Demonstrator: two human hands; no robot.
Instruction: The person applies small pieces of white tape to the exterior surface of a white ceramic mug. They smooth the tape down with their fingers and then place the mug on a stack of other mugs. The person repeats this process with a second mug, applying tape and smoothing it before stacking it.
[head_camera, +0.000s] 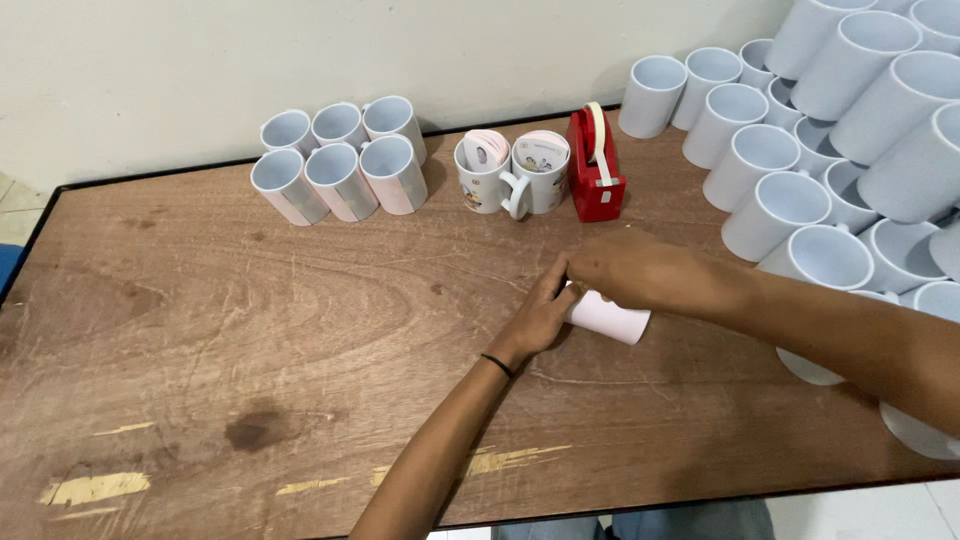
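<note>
Wooden and scratched, the table (200, 330) carries six white mugs laid on their sides (340, 160) at the far left. Further right, two printed mugs (510, 170) holding rolled paper slips are seen beside a red tape dispenser (595, 165). Near the middle, a white mug wrapped in paper (610, 318) is lying on the tabletop, gripped at its left end by the left hand (540, 318) and covered from above by the right hand (630, 270), fingers closed on it. Being ceramic, it is judged rigid, smooth and breakable, best held round the body. Stacked plain mugs (850, 130) are piled at the right.
</note>
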